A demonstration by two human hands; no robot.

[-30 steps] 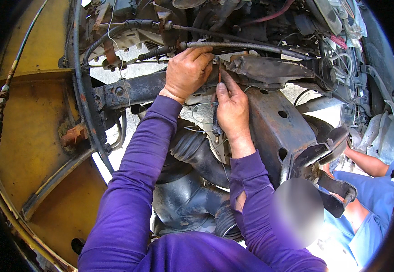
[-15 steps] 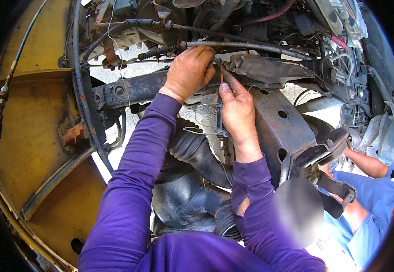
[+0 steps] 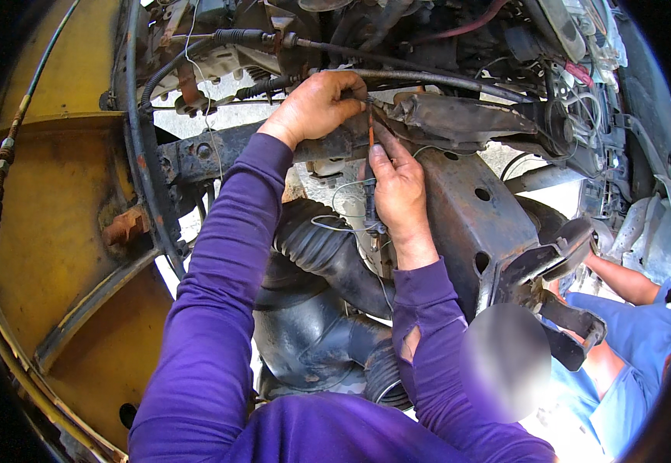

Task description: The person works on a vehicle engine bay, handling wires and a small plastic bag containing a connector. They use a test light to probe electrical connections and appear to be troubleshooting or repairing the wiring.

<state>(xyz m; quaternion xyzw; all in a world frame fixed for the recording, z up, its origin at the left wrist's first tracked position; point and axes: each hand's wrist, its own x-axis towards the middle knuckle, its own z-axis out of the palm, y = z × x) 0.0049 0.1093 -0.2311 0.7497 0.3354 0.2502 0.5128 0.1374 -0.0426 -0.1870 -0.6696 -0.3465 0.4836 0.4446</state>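
Note:
My left hand (image 3: 312, 108) is closed in a pinch over the dark frame beam (image 3: 235, 148), thumb and forefinger together. What lies between those fingertips is too small to make out. Just right of it, my right hand (image 3: 403, 189) pinches a thin orange wire-like strand (image 3: 371, 127), its forefinger stretched up along it. The strand's upper end reaches my left fingertips. Below my right thumb hangs a slim dark cylindrical piece (image 3: 370, 199), partly behind the hand. A thin pale wire (image 3: 335, 224) loops around this piece.
Left stands a yellow metal panel (image 3: 58, 193) with cables. A ribbed black hose (image 3: 312, 231) runs below my hands. To the right are a holed steel bracket (image 3: 474, 204) and a wiring bundle (image 3: 590, 100). Another person in blue (image 3: 621, 332) is at the lower right.
My left hand has turned at the wrist and shifted slightly left and up, its fingertips still by the strand. My right hand has moved a little left with the strand.

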